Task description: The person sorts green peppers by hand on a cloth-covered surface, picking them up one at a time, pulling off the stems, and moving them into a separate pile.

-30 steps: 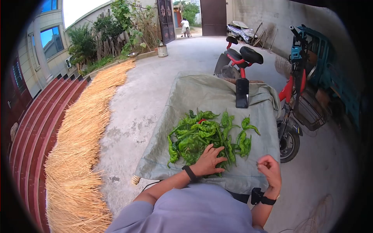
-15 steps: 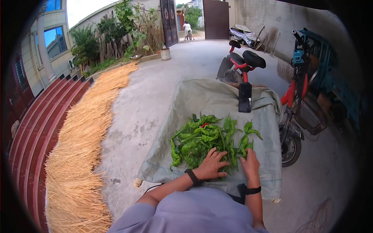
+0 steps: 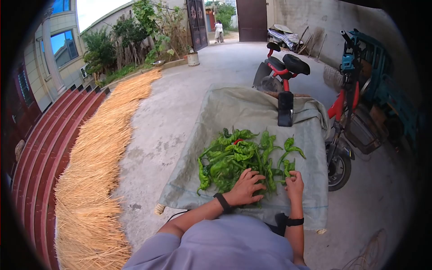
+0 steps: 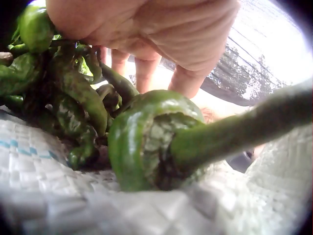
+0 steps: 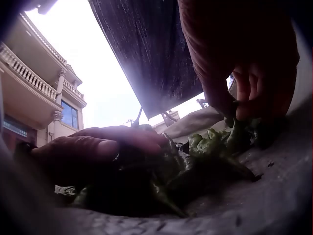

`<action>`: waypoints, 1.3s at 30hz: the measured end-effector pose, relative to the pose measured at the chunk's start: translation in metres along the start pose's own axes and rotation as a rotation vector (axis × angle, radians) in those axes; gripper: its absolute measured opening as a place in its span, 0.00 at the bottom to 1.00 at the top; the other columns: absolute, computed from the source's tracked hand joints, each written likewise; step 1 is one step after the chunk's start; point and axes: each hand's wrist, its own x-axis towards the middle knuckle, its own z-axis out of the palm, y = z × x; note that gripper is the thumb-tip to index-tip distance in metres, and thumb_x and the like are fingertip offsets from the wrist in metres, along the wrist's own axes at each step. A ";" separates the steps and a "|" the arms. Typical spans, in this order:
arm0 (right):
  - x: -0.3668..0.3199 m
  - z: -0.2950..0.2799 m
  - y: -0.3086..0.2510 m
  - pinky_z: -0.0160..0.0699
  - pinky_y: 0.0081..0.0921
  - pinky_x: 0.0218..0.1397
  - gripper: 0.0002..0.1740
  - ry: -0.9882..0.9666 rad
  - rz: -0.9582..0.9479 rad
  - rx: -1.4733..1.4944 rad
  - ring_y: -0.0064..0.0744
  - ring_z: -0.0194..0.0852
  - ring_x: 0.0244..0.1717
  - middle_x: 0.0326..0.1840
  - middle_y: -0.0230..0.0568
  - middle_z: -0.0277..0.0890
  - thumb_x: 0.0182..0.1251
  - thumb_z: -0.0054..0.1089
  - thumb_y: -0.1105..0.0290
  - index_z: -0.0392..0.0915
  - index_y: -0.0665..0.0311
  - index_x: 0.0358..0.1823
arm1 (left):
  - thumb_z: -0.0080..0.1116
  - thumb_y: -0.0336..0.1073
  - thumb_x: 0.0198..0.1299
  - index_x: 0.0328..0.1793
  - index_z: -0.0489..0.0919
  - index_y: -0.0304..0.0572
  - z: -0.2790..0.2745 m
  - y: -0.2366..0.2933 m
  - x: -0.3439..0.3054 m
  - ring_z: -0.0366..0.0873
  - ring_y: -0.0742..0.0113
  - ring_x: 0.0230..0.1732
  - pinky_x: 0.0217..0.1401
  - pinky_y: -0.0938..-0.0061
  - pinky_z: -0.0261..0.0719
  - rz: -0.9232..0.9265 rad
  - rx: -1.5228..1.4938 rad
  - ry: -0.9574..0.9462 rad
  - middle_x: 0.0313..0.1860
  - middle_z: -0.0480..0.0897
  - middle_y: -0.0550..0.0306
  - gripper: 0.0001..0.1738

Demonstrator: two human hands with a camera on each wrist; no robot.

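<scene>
A loose pile of wrinkled green peppers (image 3: 227, 164), with a single red pepper (image 3: 237, 141) in it, lies on a pale woven sheet (image 3: 225, 105). My left hand (image 3: 245, 188) rests on the near side of the pile, fingers spread. Under its palm in the left wrist view, one pepper (image 4: 151, 137) points its thick stem at the camera. At the pile's right edge, my right hand (image 3: 294, 185) pinches a small green pepper (image 3: 288, 166) between thumb and fingers. The right wrist view shows those fingertips on that pepper's (image 5: 238, 134) upper end, close over the sheet.
A black phone (image 3: 285, 108) lies toward the sheet's far right corner. Beyond stand a red electric bike (image 3: 342, 103) and a blue three-wheeler (image 3: 378, 76). Straw (image 3: 90, 180) is spread along red steps (image 3: 45, 157) at left. A person (image 3: 218, 31) is near the gate.
My right hand has come in from the right side of the sheet to the pile's edge and now pinches a green pepper. The left hand stays on the pile.
</scene>
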 end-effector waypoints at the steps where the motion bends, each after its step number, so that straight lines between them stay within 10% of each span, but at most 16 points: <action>1: -0.002 -0.002 0.002 0.69 0.21 0.22 0.15 0.021 -0.002 0.190 0.21 0.71 0.20 0.31 0.32 0.75 0.66 0.57 0.74 0.72 0.64 0.54 | 0.68 0.48 0.54 0.48 0.84 0.56 -0.001 0.001 0.000 0.65 0.50 0.71 0.78 0.44 0.51 0.011 0.016 0.008 0.66 0.74 0.53 0.16; 13: -0.054 -0.018 -0.057 0.76 0.17 0.36 0.14 -0.412 -0.032 0.463 0.17 0.71 0.31 0.39 0.29 0.73 0.69 0.58 0.75 0.73 0.63 0.55 | 0.70 0.36 0.53 0.84 0.53 0.50 -0.002 0.004 0.003 0.70 0.52 0.67 0.80 0.50 0.49 -0.146 -0.273 0.094 0.62 0.76 0.49 0.53; 19: -0.079 0.009 -0.082 0.74 0.16 0.36 0.16 -0.785 -0.037 0.163 0.15 0.72 0.31 0.39 0.31 0.76 0.69 0.62 0.72 0.73 0.65 0.55 | 0.63 0.32 0.58 0.74 0.69 0.50 0.017 -0.025 -0.002 0.74 0.55 0.62 0.78 0.52 0.53 -0.084 -0.043 -0.024 0.54 0.80 0.52 0.35; 22: -0.074 0.010 -0.070 0.77 0.21 0.38 0.18 -0.514 -0.089 0.289 0.20 0.75 0.31 0.47 0.35 0.78 0.69 0.62 0.72 0.73 0.65 0.58 | 0.60 0.39 0.67 0.68 0.74 0.51 0.005 -0.008 -0.002 0.77 0.59 0.56 0.78 0.55 0.53 -0.107 -0.294 0.136 0.50 0.81 0.56 0.23; 30: -0.071 0.020 -0.055 0.78 0.24 0.38 0.25 -0.563 -0.236 -0.145 0.25 0.77 0.32 0.51 0.43 0.75 0.62 0.67 0.71 0.74 0.68 0.60 | 0.41 0.50 0.77 0.68 0.76 0.47 -0.001 -0.011 -0.001 0.79 0.69 0.48 0.79 0.58 0.48 -0.160 -0.494 0.026 0.45 0.86 0.63 0.24; 39: -0.070 0.029 -0.047 0.72 0.19 0.29 0.08 -0.532 -0.040 0.076 0.18 0.74 0.23 0.28 0.31 0.77 0.66 0.66 0.71 0.78 0.68 0.40 | 0.33 0.53 0.78 0.49 0.82 0.41 0.008 -0.019 -0.002 0.80 0.59 0.41 0.77 0.58 0.51 -0.206 -0.528 -0.019 0.41 0.86 0.60 0.29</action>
